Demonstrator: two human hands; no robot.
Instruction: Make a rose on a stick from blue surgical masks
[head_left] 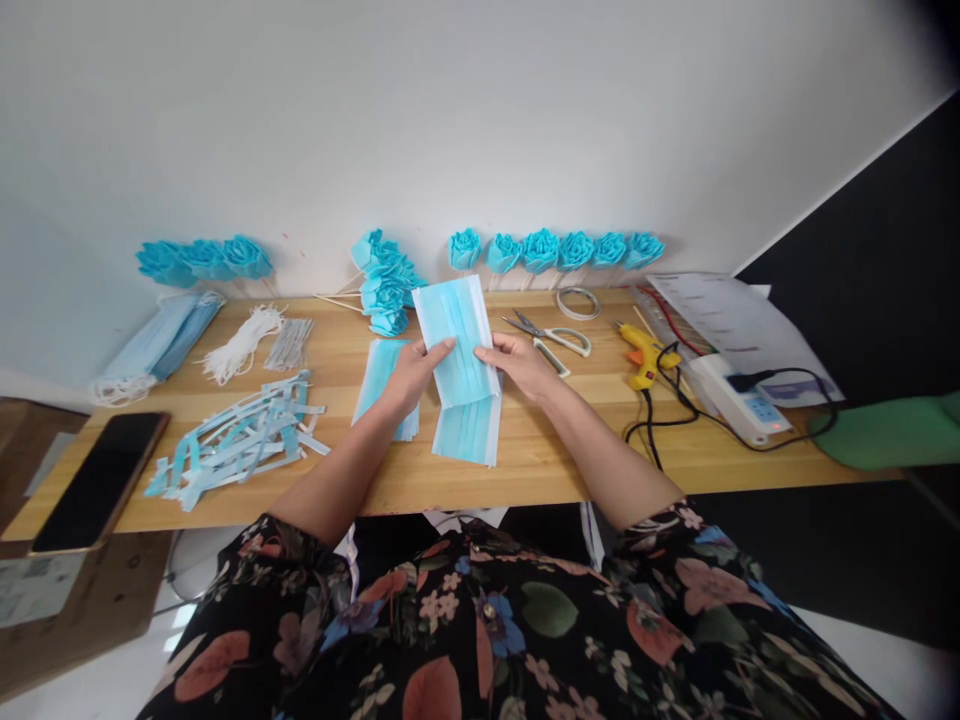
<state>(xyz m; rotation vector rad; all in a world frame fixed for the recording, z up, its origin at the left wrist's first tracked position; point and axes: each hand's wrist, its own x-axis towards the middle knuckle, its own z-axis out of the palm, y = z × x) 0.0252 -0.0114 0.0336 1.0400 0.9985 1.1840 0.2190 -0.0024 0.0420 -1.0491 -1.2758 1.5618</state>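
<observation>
Two hands on one piece. Left hand (411, 374) and right hand (526, 367) pinch a pleated mask sheet (456, 315) by its long sides, thumbs on the face, other fingers mostly hidden behind it. Sheet appears lifted over the desk (562, 470), in front of the chest; no ear loops seen on it. Another blue layer (466, 437) shows beneath its lower end; cannot tell whether separate or part of the same piece.

Handling, by judgement: next to no weight. Soft and limp; pleats likely to spread if pulled sideways. Face probably a little slick, so layers may slide over each other. Hard to break, easy to crease. Best hold: a light pinch at opposite side edges, thumbs on top, middle left flat. Corners would serve for turning it.

Near the left hand: a stack of similar sheets (377, 372), partly behind the forearm. Farther left: tangled cut strips (244, 440), white ear loops (244, 343), whole masks (165, 340), smartphone (101, 482).

Right side: scissors (538, 331), tape roll (577, 317), yellow glue gun (645, 358), power strip (739, 400).

Outermost, at the wall: blue roses (541, 250) in a row, more in groups leftward.
</observation>
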